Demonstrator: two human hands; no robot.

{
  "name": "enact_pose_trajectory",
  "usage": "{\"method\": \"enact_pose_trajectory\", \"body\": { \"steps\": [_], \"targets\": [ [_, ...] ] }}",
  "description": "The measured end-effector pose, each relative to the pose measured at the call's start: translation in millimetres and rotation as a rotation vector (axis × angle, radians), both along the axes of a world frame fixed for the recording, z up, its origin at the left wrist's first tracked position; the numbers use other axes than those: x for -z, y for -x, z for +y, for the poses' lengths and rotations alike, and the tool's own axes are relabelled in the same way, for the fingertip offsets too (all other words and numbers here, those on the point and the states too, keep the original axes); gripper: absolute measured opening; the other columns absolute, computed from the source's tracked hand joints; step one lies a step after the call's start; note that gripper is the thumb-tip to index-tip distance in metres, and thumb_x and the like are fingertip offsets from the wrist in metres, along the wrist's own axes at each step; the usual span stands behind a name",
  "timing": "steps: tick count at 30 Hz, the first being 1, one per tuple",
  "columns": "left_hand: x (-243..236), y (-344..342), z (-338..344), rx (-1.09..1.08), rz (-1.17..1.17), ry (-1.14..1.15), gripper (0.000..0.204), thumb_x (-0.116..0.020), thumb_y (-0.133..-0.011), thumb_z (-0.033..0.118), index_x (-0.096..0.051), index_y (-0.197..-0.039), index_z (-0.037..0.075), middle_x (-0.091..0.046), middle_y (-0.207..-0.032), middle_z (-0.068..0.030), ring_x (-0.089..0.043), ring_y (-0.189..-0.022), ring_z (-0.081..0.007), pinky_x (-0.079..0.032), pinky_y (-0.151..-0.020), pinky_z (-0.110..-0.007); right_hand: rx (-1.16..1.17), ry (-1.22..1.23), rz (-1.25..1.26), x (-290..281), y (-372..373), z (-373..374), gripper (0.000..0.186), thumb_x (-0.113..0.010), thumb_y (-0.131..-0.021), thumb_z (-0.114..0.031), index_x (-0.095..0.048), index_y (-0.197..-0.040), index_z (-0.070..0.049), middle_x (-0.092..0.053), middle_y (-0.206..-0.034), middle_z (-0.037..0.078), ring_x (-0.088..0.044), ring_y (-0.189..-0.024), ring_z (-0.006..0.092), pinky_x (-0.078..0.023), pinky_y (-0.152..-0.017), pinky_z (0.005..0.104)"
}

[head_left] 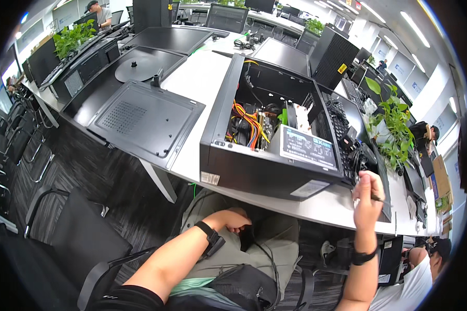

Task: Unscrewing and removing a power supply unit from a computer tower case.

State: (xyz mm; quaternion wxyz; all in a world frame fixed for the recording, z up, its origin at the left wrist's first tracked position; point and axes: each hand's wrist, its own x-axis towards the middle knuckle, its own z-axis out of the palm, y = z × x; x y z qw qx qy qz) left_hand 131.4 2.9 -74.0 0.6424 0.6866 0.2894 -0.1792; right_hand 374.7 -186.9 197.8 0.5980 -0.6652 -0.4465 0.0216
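Observation:
An open black computer case (264,173) lies on its side on the white table in front of me. Inside it show a labelled power supply (308,146), a bundle of yellow, orange and red wires (250,122) and a green part. My right hand (367,202) is raised by the case's near right corner, fingers closed around a small dark thing that I cannot make out. Low over my lap, below the table edge, is my left hand (237,220), its fingers curled in; what they hold, if anything, is hidden. The case's black side panel (135,116) lies to the left.
The panel rests over a dark monitor (80,111) with a round stand base (135,66) behind it. Right of the case are a black keyboard, tangled cables (359,155) and a potted plant (392,122). Chairs (85,228) stand left; a co-worker (417,277) is at lower right.

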Motion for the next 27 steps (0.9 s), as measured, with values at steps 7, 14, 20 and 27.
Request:
{"method": "enact_pose_trajectory", "body": {
  "steps": [7, 14, 20, 27],
  "targets": [
    [20.2, -8.1, 17.5, 0.160, -0.243, -0.146, 0.041, -0.062, -0.101, 0.039, -0.064, -0.076, 0.006, -0.062, -0.066, -0.0051, -0.051, -0.049, -0.0114, -0.037, -0.044, -0.031, -0.146, 0.406, -0.118, -98.4, 12.3, 1.0, 0.044, -0.045, -0.116, -0.032, -0.060, -0.085, -0.004, -0.051, -0.069, -0.002, -0.043, -0.060, 0.0055, -0.034, -0.057, 0.0243],
    [34.5, -5.9, 26.0, 0.086, -0.282, -0.036, 0.042, -0.067, -0.100, 0.034, -0.069, -0.128, 0.002, -0.072, -0.112, -0.0164, -0.065, -0.097, -0.0300, -0.051, -0.088, -0.041, -0.192, 0.689, -0.727, -123.7, 54.6, 83.0, 0.035, -0.085, -0.080, -0.003, -0.069, -0.111, -0.003, -0.059, -0.096, 0.010, -0.055, -0.076, 0.0214, -0.045, -0.068, 0.0314],
    [26.4, 7.3, 17.9, 0.052, -0.508, -0.168, 0.047, -0.068, -0.100, 0.033, -0.067, -0.137, 0.004, -0.071, -0.129, -0.0201, -0.067, -0.114, -0.0335, -0.051, -0.102, -0.042, -0.350, 0.854, -0.706, -129.3, 44.4, 124.5, 0.068, -0.098, -0.060, -0.012, -0.071, -0.121, -0.002, -0.068, -0.131, 0.021, -0.070, -0.114, 0.0421, -0.057, -0.097, 0.0447],
    [9.1, 10.5, 20.9, 0.047, -0.433, -0.123, 0.047, -0.068, -0.101, 0.034, -0.066, -0.138, 0.004, -0.071, -0.130, -0.0201, -0.066, -0.115, -0.0336, -0.050, -0.103, -0.042, -0.379, 0.946, -0.481, -121.5, 31.4, 123.8, 0.069, -0.100, -0.058, -0.015, -0.073, -0.121, -0.003, -0.069, -0.134, 0.021, -0.072, -0.110, 0.0337, -0.057, -0.088, 0.0382]
  ]
}}
